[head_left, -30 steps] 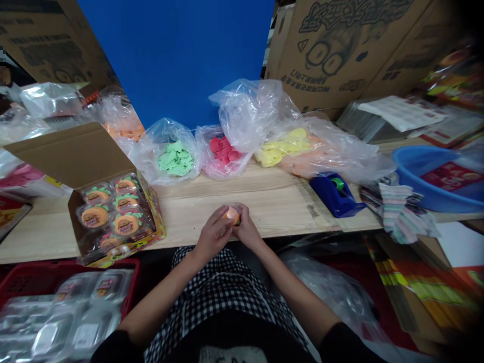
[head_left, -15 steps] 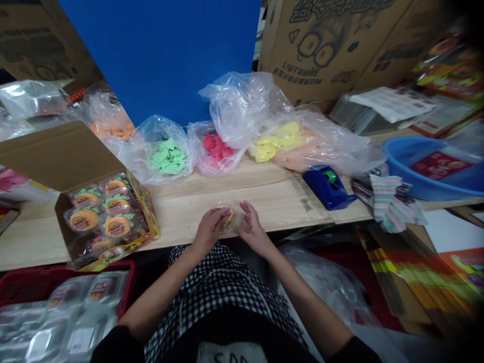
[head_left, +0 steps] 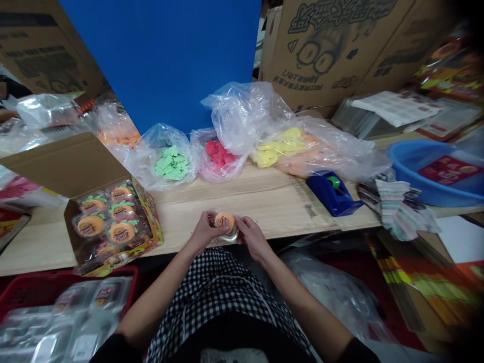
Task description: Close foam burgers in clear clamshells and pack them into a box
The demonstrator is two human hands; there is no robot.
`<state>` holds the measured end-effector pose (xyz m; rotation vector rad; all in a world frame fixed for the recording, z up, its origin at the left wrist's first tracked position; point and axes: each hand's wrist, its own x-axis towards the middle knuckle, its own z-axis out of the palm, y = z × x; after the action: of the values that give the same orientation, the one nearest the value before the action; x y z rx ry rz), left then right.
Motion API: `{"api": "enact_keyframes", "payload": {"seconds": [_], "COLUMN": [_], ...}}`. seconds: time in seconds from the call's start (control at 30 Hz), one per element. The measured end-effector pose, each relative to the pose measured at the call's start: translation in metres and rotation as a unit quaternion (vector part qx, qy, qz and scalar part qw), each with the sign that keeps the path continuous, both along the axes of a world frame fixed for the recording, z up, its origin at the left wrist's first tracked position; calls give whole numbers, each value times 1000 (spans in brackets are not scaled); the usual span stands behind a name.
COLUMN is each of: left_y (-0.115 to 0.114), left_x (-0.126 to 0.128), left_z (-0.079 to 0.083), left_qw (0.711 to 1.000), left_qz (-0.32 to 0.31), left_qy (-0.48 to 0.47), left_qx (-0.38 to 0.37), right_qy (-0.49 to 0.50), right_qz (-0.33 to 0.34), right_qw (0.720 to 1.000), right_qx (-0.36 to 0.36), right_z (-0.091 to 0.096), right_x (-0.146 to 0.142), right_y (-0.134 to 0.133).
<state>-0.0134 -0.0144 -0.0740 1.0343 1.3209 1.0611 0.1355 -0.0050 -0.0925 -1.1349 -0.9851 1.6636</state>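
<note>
Between my hands is a small clear plastic container [head_left: 225, 222] with an orange round piece and a burger picture on top. It is just over the front edge of the wooden table. My left hand [head_left: 206, 231] grips its left side, thumb across the front. From the right, my right hand [head_left: 251, 235] pinches its rim. To the left stands an open display box [head_left: 158, 229] holding several similar packs [head_left: 122, 231] with orange tops and green frills. Behind lie plastic bags of green pieces [head_left: 172, 163], red pieces [head_left: 219, 153] and yellow pieces [head_left: 278, 146].
A blue tape dispenser [head_left: 333, 194] sits right of my hands, beside striped gloves [head_left: 403, 204] and a blue basin [head_left: 412, 174]. Below left, a red crate [head_left: 132, 282] holds clear containers. A blue panel [head_left: 166, 60] and cardboard cartons [head_left: 317, 55] stand behind.
My right hand, apart and spread before, has closed onto the container's right side. The container now faces up more plainly between both hands. The view has shifted slightly.
</note>
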Motion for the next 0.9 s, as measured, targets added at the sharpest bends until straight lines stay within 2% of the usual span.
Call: {"api": "enact_keyframes", "payload": {"seconds": [0.07, 0.2, 0.3, 0.4, 0.5, 0.6, 0.67, 0.77, 0.9], "left_y": [-8, -19, -26, -39, -61, -93, -115, -141, -150], "left_x": [5, 10, 8, 2, -1, 0, 0, -3, -14], "left_z": [6, 21, 29, 31, 21, -1, -17, -35, -35], "left_qw": [998, 993, 994, 998, 997, 992, 991, 992, 988], "left_qz": [18, -1, -15, -32, -77, -112, -118, -111, -146], "left_qy": [-59, -119, -111, -59, 22, 55, 41, 9, -50], "left_qx": [-8, -15, -20, -13, -15, -25, -43, -61, -14], "right_qy": [-2, -37, -79, -175, -271, -297, -296, -298, -304], "right_qz": [5, -8, 56, 141, 221, 339, 397, 427, 438], "right_qw": [999, 992, 983, 946, 881, 830, 813, 802, 789], "right_qx": [39, 121, 158, 234, 320, 327, 306, 294, 307], "right_z": [5, 13, 18, 25, 28, 19, 10, 1, 2], "right_x": [0, 3, 11, 23, 32, 34, 32, 29, 27], "right_y": [-3, -9, -11, -14, -21, -37, -51, -72, -84]}}
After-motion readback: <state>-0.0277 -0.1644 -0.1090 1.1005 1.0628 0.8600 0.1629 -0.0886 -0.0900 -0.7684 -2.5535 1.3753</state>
